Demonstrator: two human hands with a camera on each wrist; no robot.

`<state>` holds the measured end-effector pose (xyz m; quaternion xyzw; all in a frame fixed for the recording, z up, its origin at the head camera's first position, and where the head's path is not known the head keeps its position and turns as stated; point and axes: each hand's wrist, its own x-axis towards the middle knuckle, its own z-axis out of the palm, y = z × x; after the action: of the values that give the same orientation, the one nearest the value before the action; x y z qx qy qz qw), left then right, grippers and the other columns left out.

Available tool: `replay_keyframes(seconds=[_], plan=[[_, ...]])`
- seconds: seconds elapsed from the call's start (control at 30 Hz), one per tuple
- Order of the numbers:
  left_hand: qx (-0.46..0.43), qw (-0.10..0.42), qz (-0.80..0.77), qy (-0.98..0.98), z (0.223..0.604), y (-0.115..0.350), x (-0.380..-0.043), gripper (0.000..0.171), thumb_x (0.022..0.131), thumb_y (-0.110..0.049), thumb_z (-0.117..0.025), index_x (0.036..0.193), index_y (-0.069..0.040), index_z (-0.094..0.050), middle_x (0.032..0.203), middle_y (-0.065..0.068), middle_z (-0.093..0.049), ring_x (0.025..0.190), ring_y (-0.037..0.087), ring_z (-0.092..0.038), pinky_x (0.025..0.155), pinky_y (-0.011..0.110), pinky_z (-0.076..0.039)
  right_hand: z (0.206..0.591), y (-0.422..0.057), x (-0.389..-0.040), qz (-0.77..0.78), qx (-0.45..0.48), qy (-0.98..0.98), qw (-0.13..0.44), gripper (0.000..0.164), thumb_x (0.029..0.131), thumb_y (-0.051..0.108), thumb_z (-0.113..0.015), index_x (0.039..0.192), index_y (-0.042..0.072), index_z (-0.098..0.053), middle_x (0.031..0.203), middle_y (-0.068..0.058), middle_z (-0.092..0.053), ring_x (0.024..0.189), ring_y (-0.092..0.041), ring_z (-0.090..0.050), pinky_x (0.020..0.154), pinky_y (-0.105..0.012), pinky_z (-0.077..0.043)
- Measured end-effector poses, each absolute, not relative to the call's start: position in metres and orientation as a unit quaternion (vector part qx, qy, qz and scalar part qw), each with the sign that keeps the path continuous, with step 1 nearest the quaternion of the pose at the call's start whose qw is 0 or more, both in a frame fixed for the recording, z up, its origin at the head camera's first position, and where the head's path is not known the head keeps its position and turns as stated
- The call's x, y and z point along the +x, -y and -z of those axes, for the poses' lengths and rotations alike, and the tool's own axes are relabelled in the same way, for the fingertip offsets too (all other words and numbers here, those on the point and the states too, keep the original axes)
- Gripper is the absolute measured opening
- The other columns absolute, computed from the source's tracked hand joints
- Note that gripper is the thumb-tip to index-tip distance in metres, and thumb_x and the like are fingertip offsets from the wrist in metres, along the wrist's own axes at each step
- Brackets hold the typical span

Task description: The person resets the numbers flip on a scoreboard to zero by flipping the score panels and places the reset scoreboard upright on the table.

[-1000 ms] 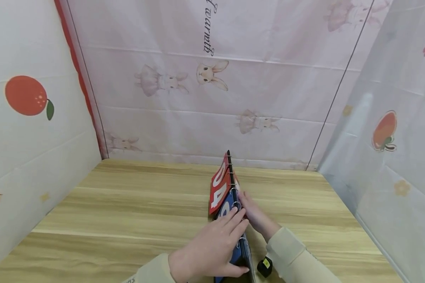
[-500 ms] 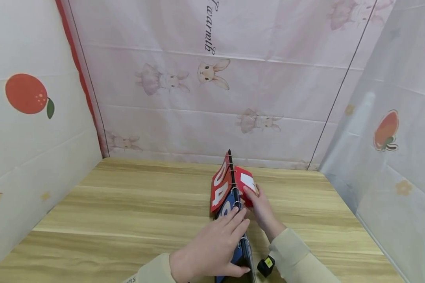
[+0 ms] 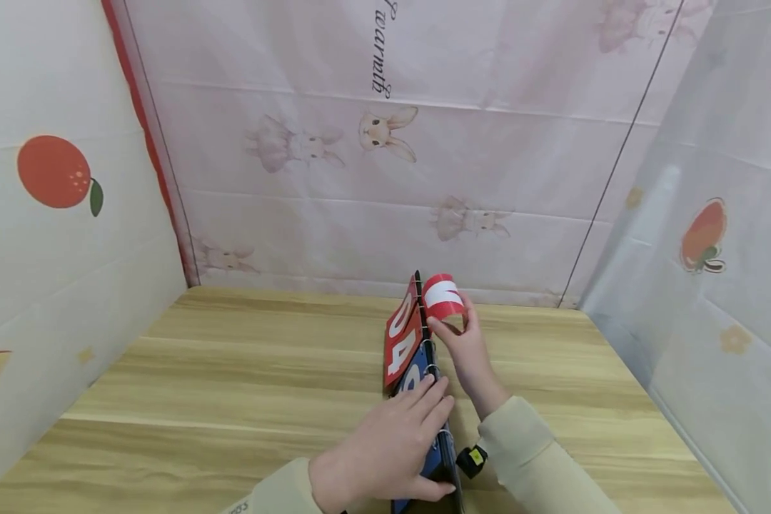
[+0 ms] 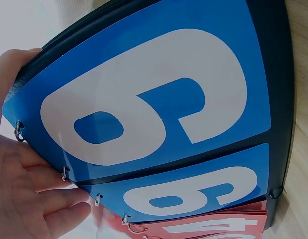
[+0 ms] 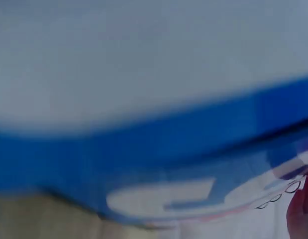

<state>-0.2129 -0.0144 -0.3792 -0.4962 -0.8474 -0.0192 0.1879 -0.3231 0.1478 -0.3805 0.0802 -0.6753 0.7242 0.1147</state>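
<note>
A flip scoreboard [image 3: 422, 332] stands tent-like on the table, its ringed top edge running away from me. Red number cards [image 3: 396, 355] reading 0 and 4 hang on its left face, nearer the far end. Large blue cards [image 4: 193, 45] with a 6 fill much of the left wrist view. My left hand [image 3: 385, 442] rests on the top edge, fingers extended beside the metal rings, thumb toward the near end. On the other side, my right hand [image 3: 472, 357] pinches a red number card [image 3: 443, 293], which curves up beside the top edge. In the right wrist view, blurred blue cards hide most of this hand.
The wooden table [image 3: 250, 364] extends on both sides of the scoreboard. A small black block with a yellow label [image 3: 472, 460] is beside the right sleeve. Printed cloth walls [image 3: 334, 243] enclose the back and sides.
My right hand has taken hold of a red card on the right face and raised it, bending it up toward the top edge. The left hand has stayed in place.
</note>
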Motion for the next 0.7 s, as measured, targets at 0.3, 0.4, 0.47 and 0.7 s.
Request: replay_keyframes(seconds=[0.3,0.4,0.47,0.7], plan=[[-0.498,0.233,0.017,0.835,0.3831,0.0142,-0.2129,0.087,0.077,-0.068,-0.053,0.130,0.000,-0.043,0.140,0.020,-0.041,0.127,0.033,-0.037,0.101,0.040,-0.040,0.3806,-0.1446,-0.3271,-0.554,0.225,0.773,0.213,0.091,0.082,0.004,-0.069,0.148,0.022,-0.010,0.142,-0.013,-0.036,0.103,-0.028,-0.060,0.081,-0.048,-0.053],[-0.497,0.237,0.018,0.834,0.3839,0.0146,-0.2121,0.088,0.076,-0.068,-0.053,0.130,0.000,-0.043,0.140,0.020,-0.041,0.128,0.033,-0.037,0.100,0.039,-0.041,0.3799,-0.1450,-0.3273,-0.472,0.255,0.807,0.247,0.065,0.081,0.005,-0.069,0.139,0.008,-0.039,0.127,-0.014,-0.056,0.099,-0.024,-0.062,0.080,-0.047,-0.054],[-0.497,0.238,0.022,0.834,0.3838,0.0147,-0.2123,0.087,0.076,-0.068,-0.054,0.130,0.000,-0.043,0.140,0.020,-0.041,0.128,0.033,-0.037,0.101,0.039,-0.041,0.3787,-0.1457,-0.3277,-0.408,0.271,0.828,0.273,0.038,0.082,0.006,-0.070,0.118,0.004,-0.059,0.116,-0.014,-0.063,0.100,-0.024,-0.062,0.083,-0.048,-0.053],[-0.500,0.202,0.035,0.842,0.3824,0.0154,-0.2129,0.086,0.079,-0.067,-0.051,0.133,-0.001,-0.041,0.143,0.018,-0.037,0.130,0.031,-0.033,0.101,0.040,-0.039,0.3746,-0.1478,-0.3266,-0.322,0.285,0.865,0.260,0.010,0.085,0.015,-0.067,0.090,0.006,-0.070,0.117,-0.015,-0.063,0.110,-0.029,-0.055,0.090,-0.053,-0.048]])
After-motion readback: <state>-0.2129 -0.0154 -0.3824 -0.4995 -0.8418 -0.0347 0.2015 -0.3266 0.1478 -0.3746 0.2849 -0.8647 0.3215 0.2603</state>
